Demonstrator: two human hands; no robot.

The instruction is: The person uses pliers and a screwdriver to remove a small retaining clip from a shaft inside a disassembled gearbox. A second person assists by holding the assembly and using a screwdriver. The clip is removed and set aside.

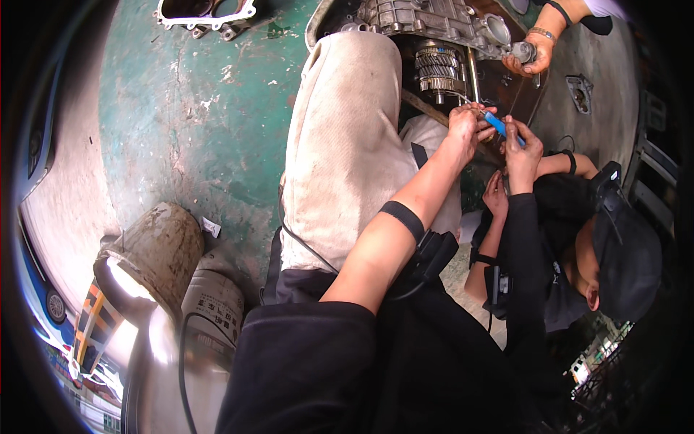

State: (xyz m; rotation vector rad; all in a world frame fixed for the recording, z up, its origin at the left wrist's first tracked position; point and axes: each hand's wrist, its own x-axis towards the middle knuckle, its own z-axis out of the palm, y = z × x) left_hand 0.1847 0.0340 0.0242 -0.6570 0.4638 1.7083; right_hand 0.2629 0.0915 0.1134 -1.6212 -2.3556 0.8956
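My right hand [523, 150] is closed round a slim tool with a bright blue handle [496, 123], which points up and to the left. My left hand [466, 128] is pinched at the front end of that tool; what its fingers hold there is hidden. Just beyond my left hand stands a stack of metal gears on a shaft [438, 66]. A bare steel rod [473, 76] runs beside the gears. Both sit against a grey gearbox housing [426, 16] at the top of the view.
A co-worker's hand [538, 54] grips a round metal part at the housing's right. Close on my right, a person in a black cap [629, 253] leans in, their hand [495, 195] below mine. A metal frame [206, 16] lies far left; a dirty bucket [163, 249] stands lower left.
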